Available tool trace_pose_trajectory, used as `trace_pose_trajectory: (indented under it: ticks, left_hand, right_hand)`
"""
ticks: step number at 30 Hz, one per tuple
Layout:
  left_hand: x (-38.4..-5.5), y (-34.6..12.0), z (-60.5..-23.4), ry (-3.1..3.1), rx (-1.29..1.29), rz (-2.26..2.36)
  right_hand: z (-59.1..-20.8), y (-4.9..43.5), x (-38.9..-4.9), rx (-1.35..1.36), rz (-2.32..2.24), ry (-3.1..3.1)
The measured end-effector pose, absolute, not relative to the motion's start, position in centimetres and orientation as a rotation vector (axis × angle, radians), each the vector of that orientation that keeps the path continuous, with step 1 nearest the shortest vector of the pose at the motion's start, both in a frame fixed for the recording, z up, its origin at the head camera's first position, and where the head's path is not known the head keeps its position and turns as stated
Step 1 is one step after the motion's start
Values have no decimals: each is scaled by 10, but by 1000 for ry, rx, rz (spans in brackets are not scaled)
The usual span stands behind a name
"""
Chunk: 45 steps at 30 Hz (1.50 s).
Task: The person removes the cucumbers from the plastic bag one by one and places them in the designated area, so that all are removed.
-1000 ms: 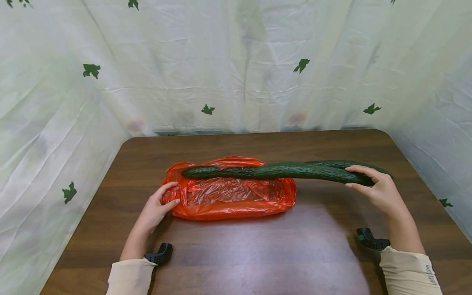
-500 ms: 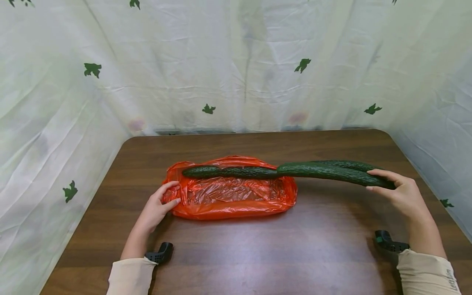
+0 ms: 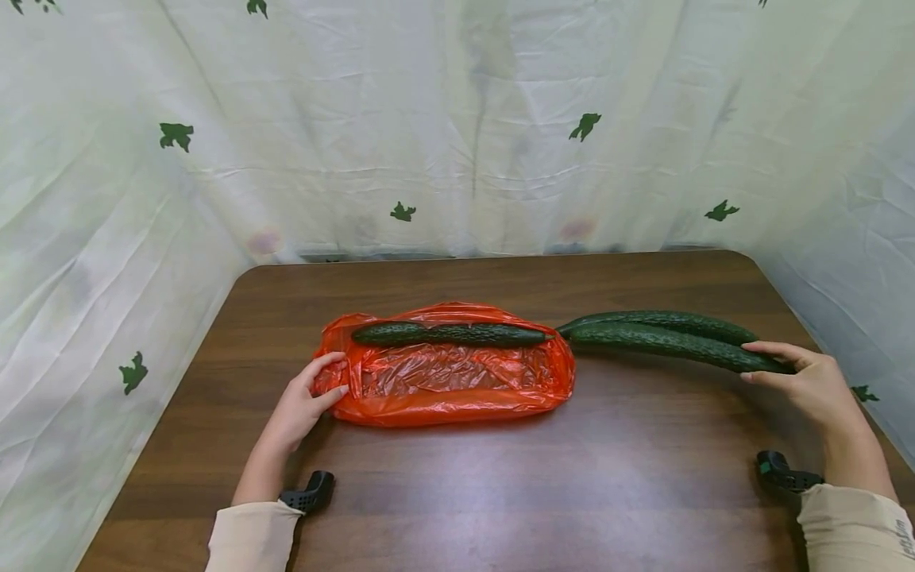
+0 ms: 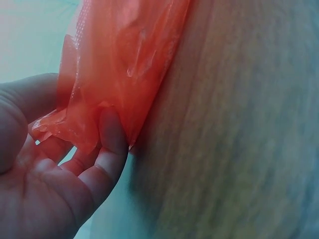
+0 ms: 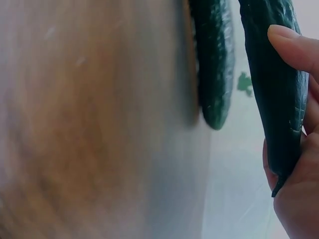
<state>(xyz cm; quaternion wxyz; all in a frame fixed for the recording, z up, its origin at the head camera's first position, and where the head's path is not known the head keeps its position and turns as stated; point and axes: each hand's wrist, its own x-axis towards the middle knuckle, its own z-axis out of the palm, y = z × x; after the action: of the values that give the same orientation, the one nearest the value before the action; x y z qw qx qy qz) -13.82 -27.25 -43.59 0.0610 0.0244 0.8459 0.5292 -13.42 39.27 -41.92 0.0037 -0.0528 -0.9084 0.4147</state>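
A crumpled red plastic bag (image 3: 443,409) lies spread mouth-up on the table. My left hand (image 3: 303,405) holds its left end, thumb and fingers about the thin film (image 4: 119,59) in the left wrist view. One cucumber (image 3: 457,334) lies along the far side inside the bag. Right of the bag, my right hand (image 3: 815,389) grips the stem end of a second long dark-green cucumber (image 3: 665,340), whose other end is at the bag's right rim. Behind that one lies a third cucumber (image 3: 693,321), its rounded tip (image 5: 214,114) showing in the right wrist view.
Brown wood-grain table (image 3: 500,492) spreads beneath everything, its far corners rounded. Pale curtains (image 3: 500,143) with green leaf shapes enclose the back and sides. Black wrist devices (image 3: 310,492) sit at both cuffs.
My right hand has drawn its cucumber rightward, so the tip has slid from over the bag to its right rim, uncovering more of the cucumber inside. The left hand and bag have stayed put.
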Motion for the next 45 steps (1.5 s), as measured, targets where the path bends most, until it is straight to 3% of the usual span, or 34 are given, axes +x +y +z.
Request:
trace_pose_trajectory:
  ticks: [23,45]
  left_hand:
    - [-136,-273,-435,2571,57,1590]
    - [-137,-269,-432,2524,89,1673]
  right_hand:
    - [-436,396,-156,-49,1333,-2871]
    - [-428,384,-153,-23,1280,-2794]
